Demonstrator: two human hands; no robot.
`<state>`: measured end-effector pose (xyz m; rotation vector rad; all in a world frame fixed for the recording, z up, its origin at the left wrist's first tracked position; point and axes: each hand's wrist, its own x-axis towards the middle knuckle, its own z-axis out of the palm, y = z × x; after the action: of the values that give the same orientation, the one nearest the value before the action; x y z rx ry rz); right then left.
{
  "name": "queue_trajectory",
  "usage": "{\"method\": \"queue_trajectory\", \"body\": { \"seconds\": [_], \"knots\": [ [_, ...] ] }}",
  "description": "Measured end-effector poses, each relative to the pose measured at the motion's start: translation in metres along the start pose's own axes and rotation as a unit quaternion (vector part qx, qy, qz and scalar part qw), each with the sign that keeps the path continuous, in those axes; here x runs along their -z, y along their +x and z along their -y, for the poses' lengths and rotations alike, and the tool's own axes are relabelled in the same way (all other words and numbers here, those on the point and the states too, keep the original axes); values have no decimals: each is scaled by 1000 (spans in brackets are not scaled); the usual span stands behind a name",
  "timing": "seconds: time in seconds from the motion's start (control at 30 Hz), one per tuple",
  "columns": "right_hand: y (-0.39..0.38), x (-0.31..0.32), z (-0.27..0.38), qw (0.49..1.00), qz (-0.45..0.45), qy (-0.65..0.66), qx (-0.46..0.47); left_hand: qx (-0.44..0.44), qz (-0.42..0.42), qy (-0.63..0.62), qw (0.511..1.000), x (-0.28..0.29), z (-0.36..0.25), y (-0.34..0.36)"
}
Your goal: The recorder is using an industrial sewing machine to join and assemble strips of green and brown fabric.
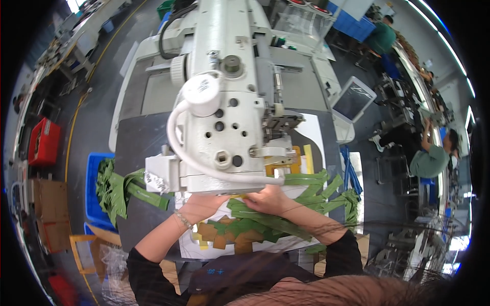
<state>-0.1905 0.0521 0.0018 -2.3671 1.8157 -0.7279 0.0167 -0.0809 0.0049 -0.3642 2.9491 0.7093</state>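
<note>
A white industrial sewing machine [204, 148] fills the middle, its head hanging over both my hands. My left hand [208, 205] reaches under the front edge of that head; its fingers are mostly hidden there. My right hand [268, 200] is just to the right, fingers curled and pressed together at the near end of the green fabric strips [275, 223], which run off to the right beneath my forearm. What the fingertips pinch is partly covered. Close to me lie small green and brown cut pieces [240, 229] on a white sheet. A yellow piece [237, 196] shows between the hands.
At left, a blue bin [93, 188] holds more green strips [115, 189], some trailing onto the dark tabletop [138, 219]. Blue strips [351, 171] hang at the right edge. A control screen [354, 98] stands right of the machine. Further right, people [431, 160] sit at other workstations.
</note>
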Motion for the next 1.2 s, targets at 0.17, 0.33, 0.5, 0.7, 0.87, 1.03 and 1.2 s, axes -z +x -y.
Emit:
{"method": "queue_trajectory", "body": {
  "seconds": [0.17,0.33,0.5,0.7,0.87,1.03,1.2],
  "knots": [
    [11,-8,9,997,-28,-60,38,22,-30,20,999,-19,8,-1],
    [8,-12,8,988,-62,-126,57,-47,-226,82,970,-19,-2,2],
    [8,-8,11,989,-64,-116,63,21,-215,90,972,-34,-3,-5],
    [7,-14,13,991,-60,-114,33,31,-224,168,960,-41,-2,-7],
    [5,-17,11,992,-71,-95,31,36,-276,199,939,-39,-7,-4],
    [7,-14,9,991,-87,-94,33,39,-249,186,950,-38,-4,-3],
    [9,-13,9,991,-78,-104,31,25,-238,181,954,-39,2,-2]
  ]
}}
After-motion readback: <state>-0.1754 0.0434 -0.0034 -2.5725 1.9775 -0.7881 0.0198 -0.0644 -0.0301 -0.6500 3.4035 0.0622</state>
